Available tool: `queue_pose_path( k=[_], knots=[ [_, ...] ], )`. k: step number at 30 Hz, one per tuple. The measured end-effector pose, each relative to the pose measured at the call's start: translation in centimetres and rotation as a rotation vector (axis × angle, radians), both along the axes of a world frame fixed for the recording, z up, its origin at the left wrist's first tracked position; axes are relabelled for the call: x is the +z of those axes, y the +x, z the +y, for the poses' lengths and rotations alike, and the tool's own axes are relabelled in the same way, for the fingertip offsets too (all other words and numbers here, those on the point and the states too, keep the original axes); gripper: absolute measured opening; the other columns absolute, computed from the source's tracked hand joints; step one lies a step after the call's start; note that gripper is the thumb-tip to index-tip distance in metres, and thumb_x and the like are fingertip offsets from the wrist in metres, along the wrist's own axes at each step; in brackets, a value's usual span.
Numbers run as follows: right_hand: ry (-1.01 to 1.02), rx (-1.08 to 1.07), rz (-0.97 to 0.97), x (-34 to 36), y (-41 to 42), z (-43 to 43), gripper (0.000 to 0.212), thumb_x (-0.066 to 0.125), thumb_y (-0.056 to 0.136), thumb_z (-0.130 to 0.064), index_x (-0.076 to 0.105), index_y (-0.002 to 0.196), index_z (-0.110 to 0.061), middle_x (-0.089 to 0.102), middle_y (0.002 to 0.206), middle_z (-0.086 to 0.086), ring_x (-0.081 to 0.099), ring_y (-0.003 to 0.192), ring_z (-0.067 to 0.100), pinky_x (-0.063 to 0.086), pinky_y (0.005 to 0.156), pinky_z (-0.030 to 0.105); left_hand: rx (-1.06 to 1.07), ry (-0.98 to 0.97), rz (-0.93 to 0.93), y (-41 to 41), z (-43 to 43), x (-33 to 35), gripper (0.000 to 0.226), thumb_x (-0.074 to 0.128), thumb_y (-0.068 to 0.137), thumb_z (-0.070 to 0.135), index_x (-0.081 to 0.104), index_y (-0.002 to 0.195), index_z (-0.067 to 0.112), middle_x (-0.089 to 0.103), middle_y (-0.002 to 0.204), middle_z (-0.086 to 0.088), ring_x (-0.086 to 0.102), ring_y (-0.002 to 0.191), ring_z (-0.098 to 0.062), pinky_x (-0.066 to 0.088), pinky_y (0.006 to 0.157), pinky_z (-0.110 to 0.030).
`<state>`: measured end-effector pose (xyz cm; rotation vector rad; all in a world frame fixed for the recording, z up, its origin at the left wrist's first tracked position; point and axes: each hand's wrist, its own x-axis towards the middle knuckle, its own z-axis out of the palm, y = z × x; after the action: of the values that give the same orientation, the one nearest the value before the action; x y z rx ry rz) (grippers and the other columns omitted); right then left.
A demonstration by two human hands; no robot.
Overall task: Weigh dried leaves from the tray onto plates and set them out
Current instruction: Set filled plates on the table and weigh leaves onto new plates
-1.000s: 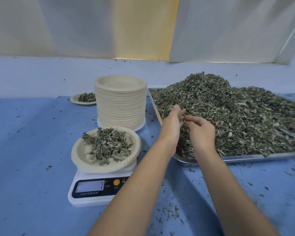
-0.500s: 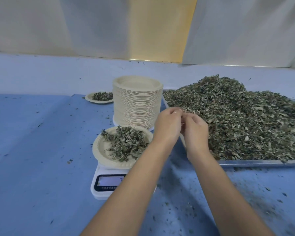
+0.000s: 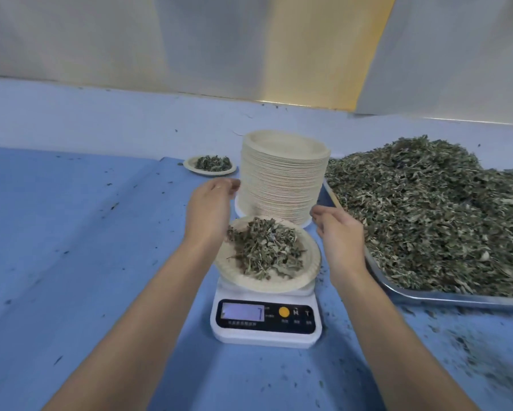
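I see my left hand and right hand flanking the leaf-filled plate on the scale, each grip wide and holding nothing, the heaped tray just right on the desk.

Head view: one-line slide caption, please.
Open left hand and right hand flank the leaf-filled plate on the scale, plate stack behind, heaped tray alongside.

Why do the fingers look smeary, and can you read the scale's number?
Head view: both the left hand and right hand smear at the fingertips, which is motion blur; head view again: the screen of the scale is pale, showing one faint digit, seemingly a 7.
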<state>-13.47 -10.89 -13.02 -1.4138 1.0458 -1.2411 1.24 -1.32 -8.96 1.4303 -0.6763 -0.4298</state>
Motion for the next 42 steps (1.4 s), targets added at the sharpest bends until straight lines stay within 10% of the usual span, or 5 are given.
queue_pose_path(
  k=[14,21,25,32,42],
  knots=[
    [-0.016,0.057,0.075,-0.4,0.7,0.9,0.028,0.047,0.093,-0.008,0.065,0.085,-0.029,0.068,0.101,-0.007,0.062,0.103,0.012,0.048,0.094,0.032,-0.022,0.146,0.185,1.1,0.1,-2.5,0.036,0.037,0.097,0.014,0.056,0.128,0.008,0.057,0.131,-0.005,0.05,0.122,-0.018,0.037,0.099,-0.03],
    [-0.026,0.038,0.042,-0.5,0.8,1.1,0.026,0.047,0.093,-0.007,0.066,0.09,-0.024,0.067,0.097,-0.009,0.059,0.063,-0.015,0.04,0.049,0.001,-0.004,0.07,0.319,0.9,0.0,-2.4,0.029,0.04,0.097,0.01,0.059,0.117,0.003,0.061,0.115,-0.008,0.057,0.109,-0.018,0.043,0.096,-0.029],
    [-0.023,0.031,0.005,-0.1,1.0,1.3,0.027,0.045,0.092,-0.005,0.066,0.09,-0.023,0.068,0.096,-0.009,0.062,0.078,-0.003,0.041,0.052,0.002,-0.027,0.026,0.438,1.4,0.5,-1.9,0.02,0.044,0.093,-0.002,0.061,0.09,0.008,0.063,0.088,-0.007,0.06,0.077,-0.016,0.049,0.064,-0.024],
    [-0.04,0.04,0.009,1.2,2.7,1.7,0.024,0.046,0.091,-0.006,0.064,0.09,-0.023,0.068,0.093,-0.01,0.06,0.059,-0.008,0.043,0.049,0.004,-0.049,0.154,0.429,2.8,1.2,-1.8,0.029,0.05,0.088,-0.01,0.062,0.112,0.001,0.063,0.095,-0.018,0.062,0.08,-0.029,0.054,0.069,-0.035],
    [-0.152,0.115,0.198,3.2,8.8,2.6,0.021,0.049,0.089,-0.011,0.066,0.095,-0.021,0.068,0.096,-0.006,0.059,0.091,0.009,0.039,0.07,0.02,0.16,0.052,0.525,8.7,2.1,-1.2,0.036,0.046,0.091,-0.011,0.058,0.121,0.004,0.058,0.114,-0.018,0.06,0.09,-0.031,0.052,0.066,-0.039]
  ],
)
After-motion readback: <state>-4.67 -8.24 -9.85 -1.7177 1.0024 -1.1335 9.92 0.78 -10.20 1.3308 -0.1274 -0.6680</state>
